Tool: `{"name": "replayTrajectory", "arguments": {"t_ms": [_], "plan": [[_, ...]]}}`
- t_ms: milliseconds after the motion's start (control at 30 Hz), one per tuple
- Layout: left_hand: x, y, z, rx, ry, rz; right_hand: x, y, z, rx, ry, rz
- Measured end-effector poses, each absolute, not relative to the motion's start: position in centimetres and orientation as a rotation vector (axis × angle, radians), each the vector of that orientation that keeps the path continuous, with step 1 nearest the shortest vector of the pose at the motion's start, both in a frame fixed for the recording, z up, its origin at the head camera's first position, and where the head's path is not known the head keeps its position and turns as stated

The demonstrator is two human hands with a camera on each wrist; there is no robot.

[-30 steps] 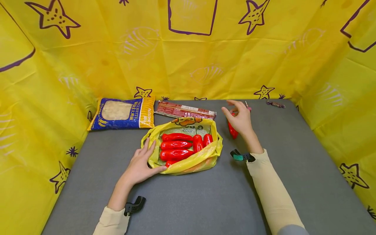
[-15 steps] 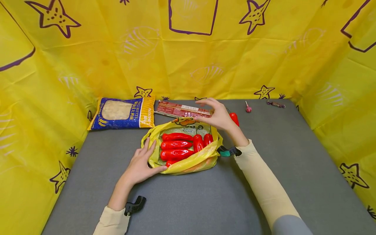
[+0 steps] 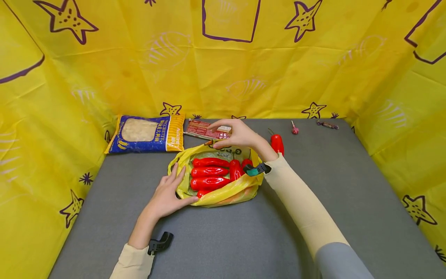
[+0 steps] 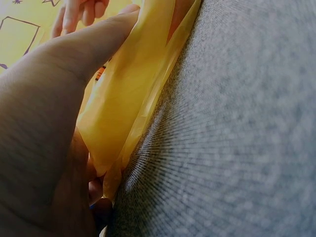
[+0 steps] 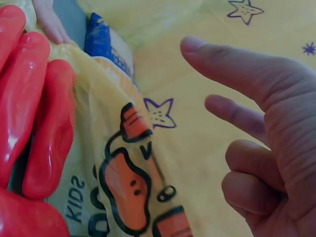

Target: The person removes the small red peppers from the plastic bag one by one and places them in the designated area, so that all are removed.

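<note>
Right hand leaves the pepper, crosses to the bag's far rim.
Right hand (image 3: pixel 240 135), fingers loosely spread and holding nothing, now hovers over the yellow bag (image 3: pixel 223 193) at 12 o'clock; the loose red pepper (image 3: pixel 277 144) lies on the tabletop (image 3: pixel 244 240) at 2 o'clock; left hand (image 3: pixel 167 195) still presses flat on the bag's 8 o'clock edge.

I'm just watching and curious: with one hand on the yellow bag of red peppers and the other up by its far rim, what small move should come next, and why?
Probably the right hand should pinch the far rim of the yellow bag. It hovers there, fingers loose and holding nothing, while the left hand steadies the near edge. With the mouth held open, the loose red pepper on the table could go in.
</note>
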State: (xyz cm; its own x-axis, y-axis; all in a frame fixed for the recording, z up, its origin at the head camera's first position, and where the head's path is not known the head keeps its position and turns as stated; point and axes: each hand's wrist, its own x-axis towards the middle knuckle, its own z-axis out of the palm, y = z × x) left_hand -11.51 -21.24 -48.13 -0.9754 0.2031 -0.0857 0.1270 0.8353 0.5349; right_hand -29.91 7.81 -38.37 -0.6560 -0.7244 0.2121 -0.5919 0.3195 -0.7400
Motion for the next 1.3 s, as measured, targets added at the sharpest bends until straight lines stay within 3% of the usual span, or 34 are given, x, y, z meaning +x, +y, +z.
{"name": "replayTrajectory", "arguments": {"t_ms": [700,1300], "plan": [[-11.6,-21.5,-48.3,0.274,2.873,0.818,-30.5,1.6,-42.1,-1.245,2.129,-0.998],[-11.5,-21.3,-48.2,0.266,2.878,0.811,-30.3,1.5,-44.5,-1.209,2.184,-0.84]]}}
